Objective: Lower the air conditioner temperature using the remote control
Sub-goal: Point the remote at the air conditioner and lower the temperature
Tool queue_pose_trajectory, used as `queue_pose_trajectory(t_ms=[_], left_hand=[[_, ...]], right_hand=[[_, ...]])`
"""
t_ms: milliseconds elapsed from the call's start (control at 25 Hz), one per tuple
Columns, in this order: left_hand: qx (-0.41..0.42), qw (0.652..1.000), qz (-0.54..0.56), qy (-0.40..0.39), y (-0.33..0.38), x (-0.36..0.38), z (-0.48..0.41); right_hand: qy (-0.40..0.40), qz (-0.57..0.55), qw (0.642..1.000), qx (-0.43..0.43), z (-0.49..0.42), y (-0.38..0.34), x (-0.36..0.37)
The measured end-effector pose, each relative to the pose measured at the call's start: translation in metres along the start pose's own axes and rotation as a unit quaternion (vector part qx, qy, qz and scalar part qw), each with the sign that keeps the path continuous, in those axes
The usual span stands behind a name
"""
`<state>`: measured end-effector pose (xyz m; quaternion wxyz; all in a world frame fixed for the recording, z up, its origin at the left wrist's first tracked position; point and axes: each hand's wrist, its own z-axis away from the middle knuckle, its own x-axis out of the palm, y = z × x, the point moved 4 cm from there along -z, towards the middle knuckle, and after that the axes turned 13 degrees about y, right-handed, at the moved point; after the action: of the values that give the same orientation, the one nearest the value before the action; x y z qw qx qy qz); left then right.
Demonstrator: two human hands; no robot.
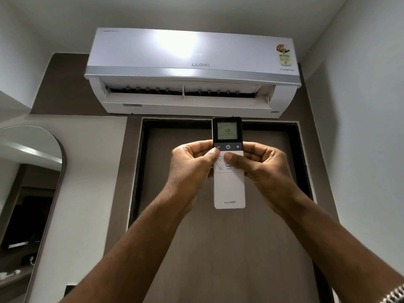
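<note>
I see the remote (228, 171) held upright below the air conditioner (192, 71), in front of the door (218, 248). My left hand (192, 165) and right hand (262, 167) both clasp it, the left thumb by the minus button, the right thumb lower.

The AC (192, 71) sits high on the wall, right under the ceiling, with the door (220, 215) directly below it. In front of the door, centred beneath the AC, the remote (228, 162) stands upright, screen (227, 131) at the top and pointed up toward the unit. The left hand (192, 169) is on its left side, the right hand (265, 171) on its right, both thumbs lying across its face just under the button row. Off to the far left, a mirror (28, 193) is on the wall, well apart from the door.
</note>
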<state>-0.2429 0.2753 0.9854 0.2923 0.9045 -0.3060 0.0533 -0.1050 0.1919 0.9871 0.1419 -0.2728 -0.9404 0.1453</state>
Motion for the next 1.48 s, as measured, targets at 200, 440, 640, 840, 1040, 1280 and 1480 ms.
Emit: queue_pose_trajectory(t_ms=[200,440,640,840,1040,1280,1480], left_hand=[[0.007,1.0,-0.008,0.009,-0.001,0.0,-0.002],[0.02,0.999,-0.02,0.019,0.0,0.003,-0.003],[0.035,0.998,-0.024,0.038,0.001,0.005,0.0],[0.04,0.997,-0.033,0.048,0.001,0.007,0.002],[0.059,0.995,-0.053,0.066,0.002,0.007,0.002],[0.058,0.995,-0.042,0.07,0.0,0.004,0.0],[0.052,0.996,-0.031,0.061,-0.002,0.004,0.002]], right_hand=[[-0.005,-0.001,1.0,0.001,-0.001,0.002,-0.001],[-0.008,-0.014,1.0,-0.001,0.0,-0.002,-0.001],[-0.013,-0.02,1.0,-0.003,0.003,-0.004,-0.003],[-0.014,-0.013,1.0,-0.001,0.004,-0.003,-0.005],[-0.017,-0.001,1.0,0.002,0.005,-0.001,-0.004],[-0.025,-0.009,1.0,-0.004,0.008,-0.007,-0.001],[-0.026,0.001,1.0,-0.009,0.009,-0.005,-0.001]])
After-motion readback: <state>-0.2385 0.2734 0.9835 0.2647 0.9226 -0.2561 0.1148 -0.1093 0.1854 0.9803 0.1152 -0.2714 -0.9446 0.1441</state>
